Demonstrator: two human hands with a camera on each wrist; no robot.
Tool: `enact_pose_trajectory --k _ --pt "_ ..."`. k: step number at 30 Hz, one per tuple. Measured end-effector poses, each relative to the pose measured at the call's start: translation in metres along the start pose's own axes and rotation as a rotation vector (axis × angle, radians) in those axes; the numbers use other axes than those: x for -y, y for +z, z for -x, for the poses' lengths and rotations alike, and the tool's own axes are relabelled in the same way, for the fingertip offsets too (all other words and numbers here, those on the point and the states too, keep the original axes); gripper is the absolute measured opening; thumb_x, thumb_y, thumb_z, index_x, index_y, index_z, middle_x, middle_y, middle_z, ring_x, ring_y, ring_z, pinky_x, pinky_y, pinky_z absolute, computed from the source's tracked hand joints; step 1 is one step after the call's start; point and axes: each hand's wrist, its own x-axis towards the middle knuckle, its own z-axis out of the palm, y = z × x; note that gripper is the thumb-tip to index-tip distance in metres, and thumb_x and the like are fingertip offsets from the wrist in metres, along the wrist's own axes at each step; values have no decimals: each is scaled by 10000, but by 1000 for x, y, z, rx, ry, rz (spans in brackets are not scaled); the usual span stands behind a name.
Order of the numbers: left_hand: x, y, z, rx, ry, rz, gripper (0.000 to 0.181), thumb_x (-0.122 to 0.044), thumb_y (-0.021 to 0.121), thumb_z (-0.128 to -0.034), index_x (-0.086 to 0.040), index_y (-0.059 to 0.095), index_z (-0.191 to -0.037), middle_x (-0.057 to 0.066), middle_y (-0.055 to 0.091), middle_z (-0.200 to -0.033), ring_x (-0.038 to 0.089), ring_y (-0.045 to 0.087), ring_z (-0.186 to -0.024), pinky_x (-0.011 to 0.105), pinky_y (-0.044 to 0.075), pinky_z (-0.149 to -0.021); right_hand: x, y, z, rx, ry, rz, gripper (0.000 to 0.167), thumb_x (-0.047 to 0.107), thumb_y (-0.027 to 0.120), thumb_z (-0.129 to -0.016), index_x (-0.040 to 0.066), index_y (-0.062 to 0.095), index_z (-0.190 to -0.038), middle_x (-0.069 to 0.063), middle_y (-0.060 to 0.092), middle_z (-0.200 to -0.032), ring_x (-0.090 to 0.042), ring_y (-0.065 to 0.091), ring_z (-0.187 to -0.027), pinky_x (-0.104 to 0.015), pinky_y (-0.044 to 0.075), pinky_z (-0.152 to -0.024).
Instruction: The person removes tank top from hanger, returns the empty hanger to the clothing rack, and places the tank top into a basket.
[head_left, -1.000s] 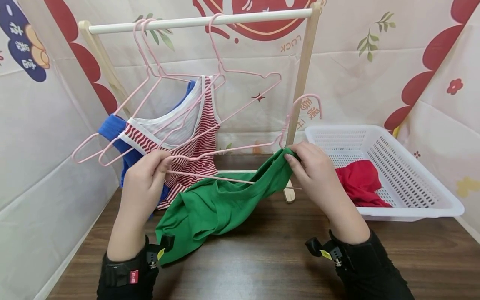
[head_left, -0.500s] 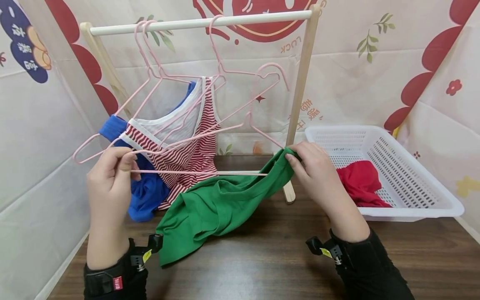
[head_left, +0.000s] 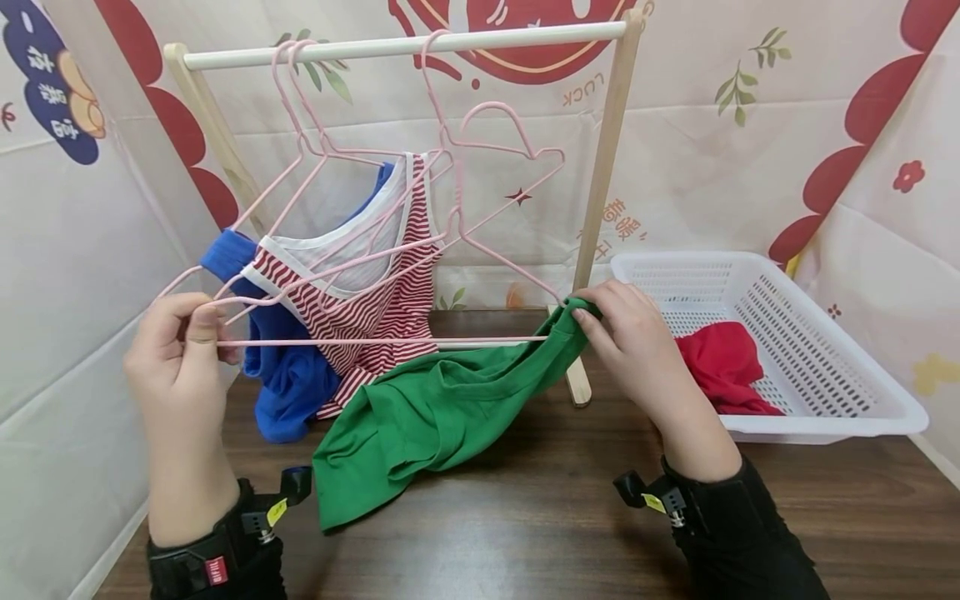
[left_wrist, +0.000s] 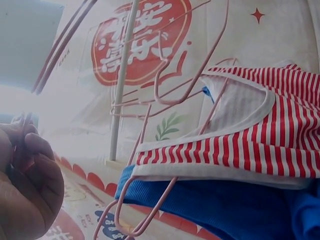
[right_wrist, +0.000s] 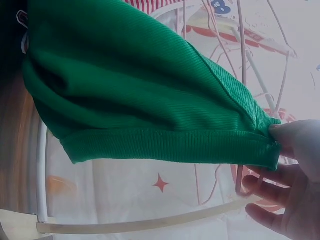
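Note:
In the head view my left hand [head_left: 176,350] pinches the left end of a pink clothes hanger [head_left: 300,342] between thumb and fingers. The hanger's hook points up, and its right end reaches into the opening of a green ribbed top [head_left: 442,425]. My right hand [head_left: 626,350] pinches the upper right edge of that top, whose lower part drapes down to the table. In the right wrist view thumb and forefinger grip the cloth's corner [right_wrist: 265,145] while the other fingers stay apart from it. The hanger's right tip is hidden by the fabric.
Behind stands a clothes rack [head_left: 360,50] bearing several pink hangers. A red-striped tank top [head_left: 397,308] and a blue garment [head_left: 288,392] hang there at left. On the right, a white plastic basket [head_left: 825,425] holds a red cloth [head_left: 720,367]. Printed fabric walls surround the table.
My left hand has moved left with the hanger, and the hook has shifted left too. The right hand and the green top have stayed nearly still.

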Motion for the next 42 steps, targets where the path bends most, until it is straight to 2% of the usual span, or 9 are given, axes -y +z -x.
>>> enact_pose_trajectory --k 7,13,16,18,22,25,31,35,42 --pt "3 -8 -4 -64 -36 65 206 43 554 -951 245 511 -947 -30 510 -690 62 466 -543 105 442 -542 -6 -4 -1 22 60 28 147 75 621 -947 28 663 -1080 -99 636 -971 -262 536 -886 -434 416 -783" --pt "4 -14 -4 -94 -53 27 202 37 553 -955 237 531 -979 -30 519 -701 61 480 -547 104 449 -552 -12 -4 -1 70 122 42 157 106 607 -963 27 660 -1088 -116 636 -984 -292 546 -922 -495 415 -840" --pt "5 -17 -5 -122 -78 52 196 22 565 -953 217 557 -971 -7 516 -692 67 492 -542 112 454 -552 -17 -3 -2 94 165 55 160 101 590 -970 24 661 -1090 -135 642 -1007 -308 554 -950 -521 404 -874" --pt "6 -18 -6 -152 -109 121 177 9 577 -950 186 588 -946 26 516 -683 84 499 -533 127 458 -544 -21 -2 -3 110 192 73 164 100 590 -967 19 665 -1088 -142 647 -992 -309 557 -936 -515 409 -863" --pt "9 -20 -9 -234 -177 336 155 -21 613 -930 129 628 -896 96 502 -652 129 498 -497 162 463 -515 -26 0 -3 156 238 93 205 139 601 -963 14 665 -1112 -149 650 -973 -310 560 -914 -500 423 -826" --pt "11 -21 -11 -268 -194 422 154 -23 615 -923 122 626 -873 117 491 -647 145 490 -489 170 459 -505 -25 -1 -3 190 260 81 254 188 588 -975 20 654 -1153 -143 648 -991 -309 559 -929 -498 427 -821" --pt "17 -26 -12 -282 -187 327 149 -70 625 -928 69 649 -879 103 496 -665 137 491 -497 162 452 -497 -14 -3 -3 206 251 50 280 223 562 -988 33 645 -1177 -129 644 -1034 -299 554 -964 -493 440 -822" --pt "22 -29 -13 -323 -189 249 156 -113 640 -926 37 663 -887 79 505 -637 107 510 -480 150 446 -476 -8 -4 -3 194 226 43 278 221 572 -982 39 644 -1180 -120 646 -1031 -302 555 -970 -488 432 -828" --pt "27 -35 -14 -415 -204 273 149 -129 632 -922 18 652 -911 87 506 -644 105 505 -475 150 437 -455 0 -2 0 151 148 33 234 176 616 -952 40 657 -1139 -89 651 -980 -267 572 -919 -470 431 -820"
